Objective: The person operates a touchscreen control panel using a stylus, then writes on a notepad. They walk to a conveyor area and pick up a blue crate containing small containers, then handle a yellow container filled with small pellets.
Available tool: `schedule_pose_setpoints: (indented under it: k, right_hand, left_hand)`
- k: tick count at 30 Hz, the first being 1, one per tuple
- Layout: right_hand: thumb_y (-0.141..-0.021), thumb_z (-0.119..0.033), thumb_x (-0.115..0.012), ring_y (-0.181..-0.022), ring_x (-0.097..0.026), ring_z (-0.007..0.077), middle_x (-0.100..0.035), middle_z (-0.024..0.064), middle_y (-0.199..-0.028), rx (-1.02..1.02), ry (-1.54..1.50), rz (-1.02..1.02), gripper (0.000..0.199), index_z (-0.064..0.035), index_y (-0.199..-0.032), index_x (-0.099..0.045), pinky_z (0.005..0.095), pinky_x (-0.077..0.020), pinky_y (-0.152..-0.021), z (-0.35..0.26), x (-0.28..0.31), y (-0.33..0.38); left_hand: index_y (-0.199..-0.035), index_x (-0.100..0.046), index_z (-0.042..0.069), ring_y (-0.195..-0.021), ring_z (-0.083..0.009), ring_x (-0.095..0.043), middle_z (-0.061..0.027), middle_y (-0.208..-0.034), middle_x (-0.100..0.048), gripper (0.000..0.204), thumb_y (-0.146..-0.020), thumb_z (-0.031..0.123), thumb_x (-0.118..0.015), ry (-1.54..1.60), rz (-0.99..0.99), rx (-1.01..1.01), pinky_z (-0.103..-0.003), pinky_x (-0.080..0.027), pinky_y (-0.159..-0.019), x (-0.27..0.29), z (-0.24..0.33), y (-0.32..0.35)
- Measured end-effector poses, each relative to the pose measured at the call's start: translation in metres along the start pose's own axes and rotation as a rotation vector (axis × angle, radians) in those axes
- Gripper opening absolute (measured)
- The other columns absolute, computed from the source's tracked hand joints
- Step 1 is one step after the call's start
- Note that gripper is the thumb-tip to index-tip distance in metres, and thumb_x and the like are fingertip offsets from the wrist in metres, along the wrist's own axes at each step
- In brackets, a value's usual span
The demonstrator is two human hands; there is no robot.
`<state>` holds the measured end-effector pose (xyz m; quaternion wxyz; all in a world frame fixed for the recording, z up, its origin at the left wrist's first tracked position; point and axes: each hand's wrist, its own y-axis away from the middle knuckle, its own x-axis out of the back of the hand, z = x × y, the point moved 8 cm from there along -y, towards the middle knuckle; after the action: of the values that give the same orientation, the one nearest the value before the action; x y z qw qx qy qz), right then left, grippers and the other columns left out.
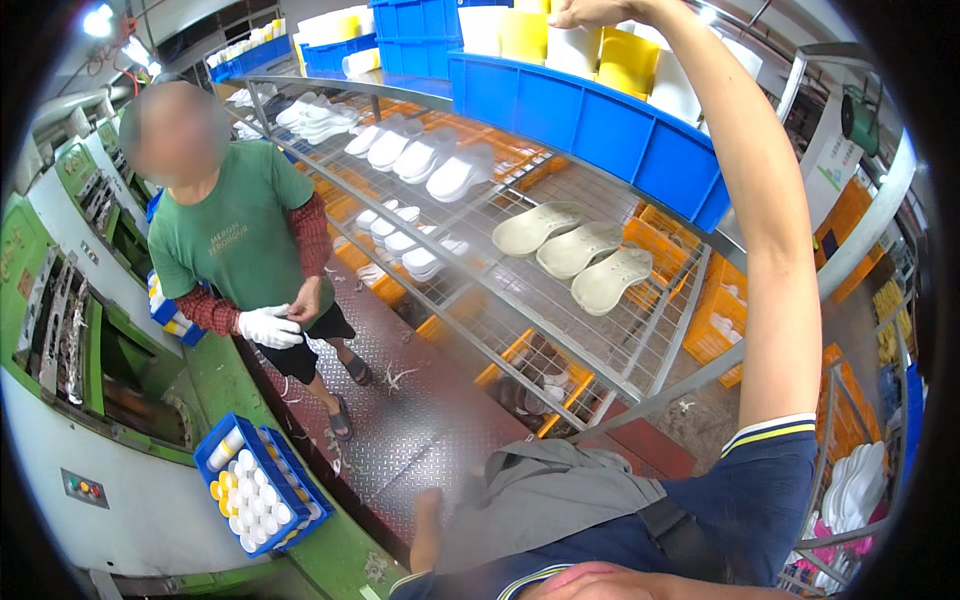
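My right arm is raised along the right side. My right hand (592, 11) is at the top edge, over a row of white and yellow cylinders in a long blue crate (590, 115). Its fingers are drawn together beside a white cylinder (574, 52) and a yellow cylinder (525, 36); the frame edge cuts off part of the hand, and I cannot make out what is in it. Low in the middle, my left hand (428, 502) hangs beside my grey apron (560, 505); it is blurred and its fingers do not show.
A wire rack (520, 300) holds beige shoe soles (580, 248) and white shoes (460, 175). To the left, a person in a green shirt (235, 215) wears a white glove. Green machines (110, 330) line that side. A blue tray (280, 535) carries white and yellow cylinders.
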<state>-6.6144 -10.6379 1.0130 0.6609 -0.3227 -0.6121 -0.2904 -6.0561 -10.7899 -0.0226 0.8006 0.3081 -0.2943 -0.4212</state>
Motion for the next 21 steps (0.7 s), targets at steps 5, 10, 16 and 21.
schedule_pose_setpoints:
  k: [5, 10, 16, 21]
  right_hand:
    - [-0.097, -0.035, -0.066, -0.101, -0.067, 0.0236, -0.073, 0.0137, -0.114, 0.039, 0.011, -0.073, 0.04, -0.0052, -0.122, -0.071, 0.0408, -0.0536, -0.089, 0.001, -0.007, 0.002]
    - [-0.098, -0.034, -0.066, -0.101, -0.068, 0.0231, -0.073, 0.0139, -0.115, 0.08, -0.003, -0.089, 0.039, -0.0043, -0.122, -0.072, 0.0395, -0.0547, -0.09, -0.001, 0.006, -0.001]
    - [-0.098, -0.032, -0.066, -0.096, -0.071, 0.0245, -0.074, 0.0171, -0.113, 0.152, -0.152, 0.097, 0.04, 0.0006, -0.122, -0.072, 0.0386, -0.0575, -0.087, -0.018, 0.021, -0.029]
    - [-0.091, -0.056, -0.069, -0.118, -0.065, 0.0316, -0.065, 0.0211, -0.133, 0.07, 0.152, 0.117, 0.073, -0.0004, -0.138, -0.061, 0.0433, -0.0559, -0.094, -0.025, -0.004, -0.058]
  left_hand:
    - [-0.087, -0.066, 0.007, -0.058, -0.0184, -0.055, -0.005, -0.069, -0.059, 0.014, -0.093, 0.019, -0.061, -0.339, -0.076, 0.003, -0.035, -0.044, -0.05, 0.007, -0.064, 0.036]
    - [-0.084, -0.066, 0.007, -0.056, -0.0203, -0.055, -0.0063, -0.068, -0.06, 0.016, -0.092, 0.019, -0.06, -0.409, -0.094, 0.027, -0.037, -0.045, -0.051, 0.028, -0.085, 0.051]
    - [-0.08, -0.066, 0.006, -0.055, -0.0225, -0.056, -0.0079, -0.066, -0.06, 0.018, -0.092, 0.019, -0.06, -0.232, -0.045, 0.074, -0.039, -0.046, -0.051, 0.056, -0.071, 0.029]
    - [-0.077, -0.066, 0.006, -0.054, -0.0243, -0.057, -0.0092, -0.064, -0.061, 0.021, -0.092, 0.019, -0.059, 0.098, -0.024, 0.088, -0.04, -0.047, -0.052, 0.061, -0.048, -0.003]
